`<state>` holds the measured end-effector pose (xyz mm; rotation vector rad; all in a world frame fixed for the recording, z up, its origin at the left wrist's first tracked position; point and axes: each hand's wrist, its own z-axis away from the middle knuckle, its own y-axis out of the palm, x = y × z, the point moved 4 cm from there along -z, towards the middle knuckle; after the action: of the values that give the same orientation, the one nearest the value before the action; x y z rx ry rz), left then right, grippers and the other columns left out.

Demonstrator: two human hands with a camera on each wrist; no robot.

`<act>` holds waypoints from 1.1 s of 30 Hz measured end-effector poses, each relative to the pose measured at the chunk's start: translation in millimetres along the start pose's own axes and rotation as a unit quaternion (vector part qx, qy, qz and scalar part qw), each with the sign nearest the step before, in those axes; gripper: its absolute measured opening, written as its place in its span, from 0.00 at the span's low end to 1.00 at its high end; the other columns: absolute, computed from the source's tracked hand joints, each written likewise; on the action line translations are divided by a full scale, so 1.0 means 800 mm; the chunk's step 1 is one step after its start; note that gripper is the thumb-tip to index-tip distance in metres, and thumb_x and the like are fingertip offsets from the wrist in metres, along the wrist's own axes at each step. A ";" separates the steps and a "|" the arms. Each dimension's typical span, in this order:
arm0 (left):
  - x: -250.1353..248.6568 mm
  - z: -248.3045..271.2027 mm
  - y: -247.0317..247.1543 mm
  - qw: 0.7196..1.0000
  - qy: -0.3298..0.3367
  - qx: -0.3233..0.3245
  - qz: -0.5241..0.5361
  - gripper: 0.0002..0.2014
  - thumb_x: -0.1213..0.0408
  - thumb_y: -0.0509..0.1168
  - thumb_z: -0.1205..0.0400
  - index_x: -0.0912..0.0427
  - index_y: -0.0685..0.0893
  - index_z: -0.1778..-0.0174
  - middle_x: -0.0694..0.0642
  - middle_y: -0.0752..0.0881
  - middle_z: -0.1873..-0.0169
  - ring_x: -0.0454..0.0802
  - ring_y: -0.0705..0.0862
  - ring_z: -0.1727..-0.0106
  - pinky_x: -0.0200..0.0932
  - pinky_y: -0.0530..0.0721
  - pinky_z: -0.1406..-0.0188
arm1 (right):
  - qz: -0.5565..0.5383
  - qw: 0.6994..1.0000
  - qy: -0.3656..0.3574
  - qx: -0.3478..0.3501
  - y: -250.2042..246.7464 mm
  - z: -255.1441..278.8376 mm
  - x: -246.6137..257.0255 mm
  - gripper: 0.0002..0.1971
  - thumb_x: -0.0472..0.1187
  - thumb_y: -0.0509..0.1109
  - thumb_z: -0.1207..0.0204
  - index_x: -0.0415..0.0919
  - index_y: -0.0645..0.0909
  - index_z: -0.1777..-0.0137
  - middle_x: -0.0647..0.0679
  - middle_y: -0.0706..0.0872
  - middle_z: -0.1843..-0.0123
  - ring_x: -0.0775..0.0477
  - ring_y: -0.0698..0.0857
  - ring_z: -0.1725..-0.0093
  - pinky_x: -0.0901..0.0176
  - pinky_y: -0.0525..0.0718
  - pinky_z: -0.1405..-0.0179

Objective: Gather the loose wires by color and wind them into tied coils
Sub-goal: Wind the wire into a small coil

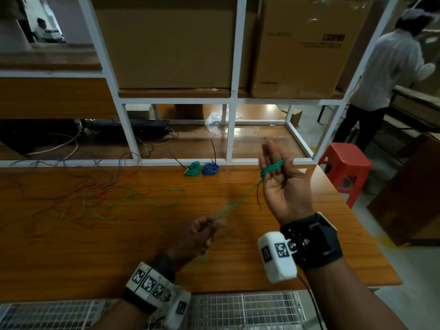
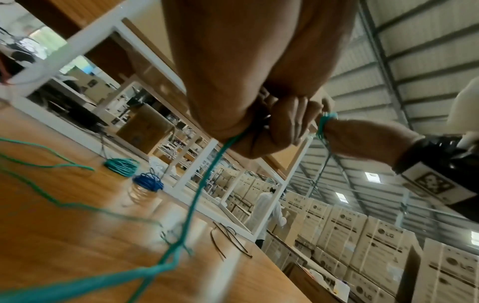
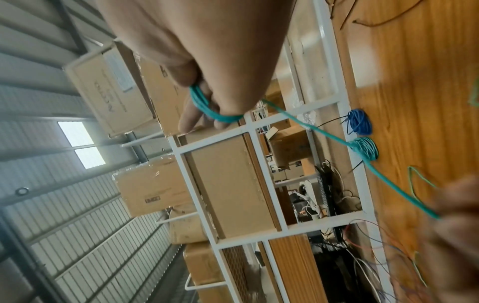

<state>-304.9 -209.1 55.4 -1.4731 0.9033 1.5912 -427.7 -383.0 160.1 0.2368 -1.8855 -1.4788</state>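
- Green and blue are each done once: a tied green coil [image 1: 192,168] and a tied blue coil [image 1: 210,168] lie side by side at the far edge of the bench [image 1: 297,253], each with a dark tie tail sticking out.
- A second green coil is under way. The right hand [image 1: 283,184] is raised palm-up, fingers straight and close together, with a few turns of green wire [image 1: 272,167] wrapped around them.
- From those turns the strand [image 1: 238,203] runs taut down to the left hand [image 1: 199,234], which pinches it between curled fingers just above the bench.
- Behind the left hand the green wire trails off in slack loops [image 1: 133,203] across the wood, so much of its length is, by my judgement, not yet wound.
- Further left a tangle of red and blue wires [image 1: 78,186] lies unsorted.
- Left to do, as I judge it: finish winding and tie this coil, then gather, wind and tie the other colours.
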 end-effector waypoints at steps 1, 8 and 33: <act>0.000 0.007 -0.007 1.000 0.015 -0.014 -0.019 0.14 0.50 0.69 0.18 0.58 0.91 0.53 0.52 0.72 0.82 0.43 0.68 0.83 0.35 0.64 0.81 | 0.023 0.999 -0.029 -0.025 -0.013 -0.007 0.006 0.21 0.42 0.50 0.06 0.33 0.76 0.22 0.40 0.88 0.29 0.47 0.87 0.28 0.50 0.76 0.19; -0.082 0.040 -0.042 0.912 0.207 -0.037 -0.353 0.12 0.41 0.64 0.21 0.39 0.90 0.53 0.45 0.89 0.65 0.46 0.84 0.68 0.46 0.83 0.74 | 0.714 0.691 -0.103 0.030 -0.046 0.005 -0.014 0.20 0.51 0.53 0.06 0.48 0.87 0.40 0.59 0.89 0.40 0.58 0.86 0.38 0.62 0.82 0.43; -0.106 -0.023 -0.012 0.981 0.150 0.050 -0.111 0.13 0.58 0.66 0.16 0.64 0.91 0.54 0.59 0.83 0.73 0.42 0.77 0.76 0.34 0.73 0.76 | 0.107 0.939 0.109 0.307 0.086 0.043 -0.040 0.19 0.40 0.57 0.09 0.29 0.79 0.27 0.34 0.86 0.29 0.41 0.81 0.22 0.51 0.76 0.19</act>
<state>-285.3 -227.5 138.8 -1.7059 0.9332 1.1644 -406.7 -316.5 205.9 0.4473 -2.0602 -0.6568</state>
